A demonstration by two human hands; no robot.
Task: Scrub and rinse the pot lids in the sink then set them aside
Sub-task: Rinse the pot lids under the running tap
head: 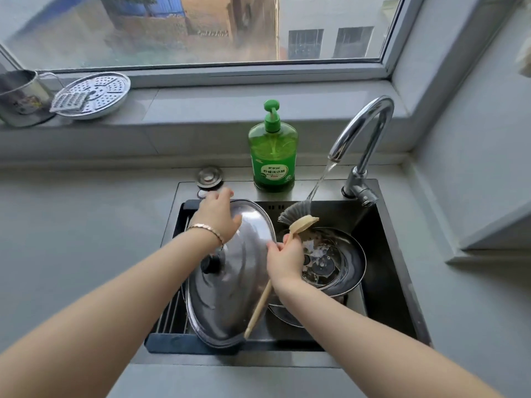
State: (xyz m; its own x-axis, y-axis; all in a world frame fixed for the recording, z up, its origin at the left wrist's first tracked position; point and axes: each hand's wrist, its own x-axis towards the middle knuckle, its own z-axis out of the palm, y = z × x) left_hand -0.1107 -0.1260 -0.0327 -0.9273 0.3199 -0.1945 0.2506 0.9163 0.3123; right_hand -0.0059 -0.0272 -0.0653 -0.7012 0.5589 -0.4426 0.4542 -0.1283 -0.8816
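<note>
A single wide-angle camera rides on the person's head, facing forward and steeply down, close over the sink (385, 268), catching the window (201, 30) straight ahead.

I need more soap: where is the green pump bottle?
Head view, centre: the green plastic pump bottle stands on the sink's back ledge, left of the chrome tap.

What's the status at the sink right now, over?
Left hand grips large lid by rim. Right hand holds brush, bristles under running tap. Other steel cookware crowds the basin.
</note>
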